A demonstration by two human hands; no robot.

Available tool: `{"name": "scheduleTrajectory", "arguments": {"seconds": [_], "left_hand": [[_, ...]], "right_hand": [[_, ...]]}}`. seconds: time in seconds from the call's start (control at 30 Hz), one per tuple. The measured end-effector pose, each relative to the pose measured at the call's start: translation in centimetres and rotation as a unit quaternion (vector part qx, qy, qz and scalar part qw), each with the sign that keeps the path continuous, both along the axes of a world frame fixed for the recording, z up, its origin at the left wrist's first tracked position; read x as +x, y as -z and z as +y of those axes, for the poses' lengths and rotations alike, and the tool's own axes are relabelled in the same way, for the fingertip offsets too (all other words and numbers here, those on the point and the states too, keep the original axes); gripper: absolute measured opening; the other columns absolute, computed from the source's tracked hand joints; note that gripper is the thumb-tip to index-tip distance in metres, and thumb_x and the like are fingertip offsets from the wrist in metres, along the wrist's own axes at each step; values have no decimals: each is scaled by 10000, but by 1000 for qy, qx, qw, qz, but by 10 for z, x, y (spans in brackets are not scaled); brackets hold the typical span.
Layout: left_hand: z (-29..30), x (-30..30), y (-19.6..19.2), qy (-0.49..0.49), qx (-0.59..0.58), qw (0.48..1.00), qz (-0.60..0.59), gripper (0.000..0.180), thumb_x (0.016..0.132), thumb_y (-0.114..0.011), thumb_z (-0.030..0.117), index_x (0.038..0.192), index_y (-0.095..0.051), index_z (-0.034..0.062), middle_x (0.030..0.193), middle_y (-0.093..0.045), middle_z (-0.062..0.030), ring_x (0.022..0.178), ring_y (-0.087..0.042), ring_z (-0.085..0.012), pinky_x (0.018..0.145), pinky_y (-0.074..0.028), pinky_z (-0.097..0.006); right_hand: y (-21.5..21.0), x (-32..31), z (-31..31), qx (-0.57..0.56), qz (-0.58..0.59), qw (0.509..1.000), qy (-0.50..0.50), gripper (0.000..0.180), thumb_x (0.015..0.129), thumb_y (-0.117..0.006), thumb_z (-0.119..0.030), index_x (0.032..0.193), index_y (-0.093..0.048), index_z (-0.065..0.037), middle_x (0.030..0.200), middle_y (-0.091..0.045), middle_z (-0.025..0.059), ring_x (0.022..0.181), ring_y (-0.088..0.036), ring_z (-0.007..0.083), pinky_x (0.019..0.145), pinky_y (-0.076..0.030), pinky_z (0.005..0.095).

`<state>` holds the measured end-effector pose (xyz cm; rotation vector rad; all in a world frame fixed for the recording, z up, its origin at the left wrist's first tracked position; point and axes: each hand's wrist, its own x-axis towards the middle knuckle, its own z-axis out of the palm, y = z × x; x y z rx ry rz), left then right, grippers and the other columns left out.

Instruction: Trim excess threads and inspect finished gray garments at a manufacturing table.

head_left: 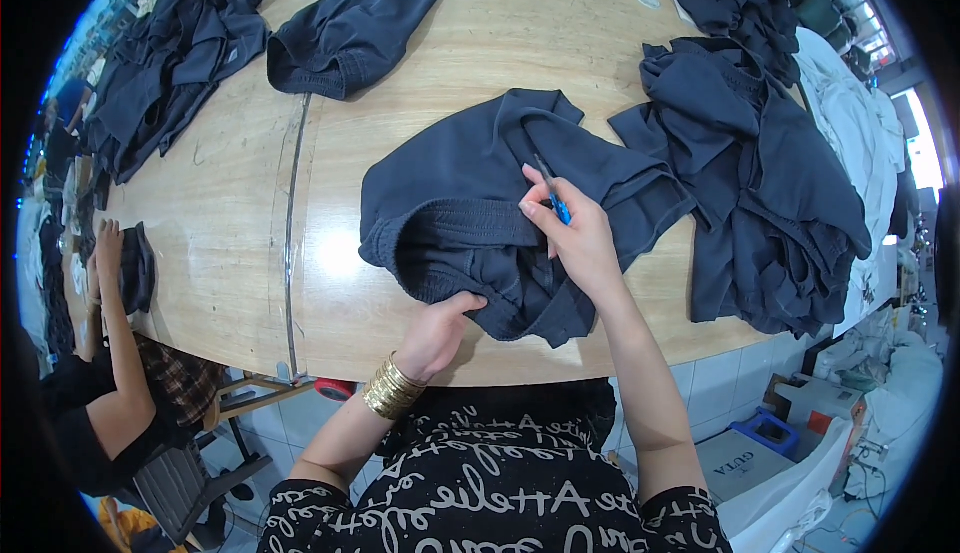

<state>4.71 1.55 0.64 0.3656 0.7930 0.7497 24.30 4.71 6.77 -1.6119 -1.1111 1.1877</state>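
Dark navy shorts (440, 171) with a gathered elastic waistband lie on the table in front of me, the waist opening turned toward me. At the near edge of that opening, my left hand (437, 338) grips the waistband, its thumb on top and the other fingers hidden under the cloth. My right hand (575, 233) is over the right part of the shorts, closed around small thread snips (560, 209) with a blue handle. Their dark, narrow tip points up and away from me, over the fabric.
A heap of similar dark garments (760, 173) lies close on the right, beside white cloth (845, 103). Another dark garment (370, 23) and a dark pile (180, 63) are farther off. At left, a co-worker's arm (120, 303) reaches onto the wooden table (230, 273).
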Motion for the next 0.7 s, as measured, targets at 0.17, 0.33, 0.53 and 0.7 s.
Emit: {"name": "scheduleTrajectory", "arguments": {"seconds": [0.17,0.33,0.53,0.7], "left_hand": [[0,-1,0,-13,-6,1000,-1,202,818,-532,-34,1011,-591,-37,1009,-617,-80,974,-560,-166,890,-417,-297],[1,1,-9,-4,6,1000,-1,215,830,-518,-24,1034,-586,-34,1051,-607,-81,986,-555,-165,889,-417,-297],[1,-1,-1,24,16,999,43,311,810,-501,-75,1110,-547,-10,1090,-591,-73,993,-556,-163,890,-429,-306],[1,-4,-3,39,63,988,133,281,802,-531,-59,1076,-567,-12,1080,-595,-70,977,-560,-161,877,-432,-297]], "right_hand": [[0,-13,-15,242,-132,961,-25,147,789,-664,-66,906,-603,-1,931,-587,49,739,-593,128,618,-454,234],[8,-24,-19,274,-168,943,-87,143,715,-715,-15,827,-628,-11,909,-573,64,758,-610,149,633,-479,249],[8,-26,-19,275,-218,932,-94,167,694,-725,-12,818,-614,-2,888,-565,65,749,-607,170,649,-480,258],[3,-15,-20,173,-58,982,-47,120,730,-693,-24,812,-610,7,826,-534,25,751,-528,114,680,-422,234]]}}
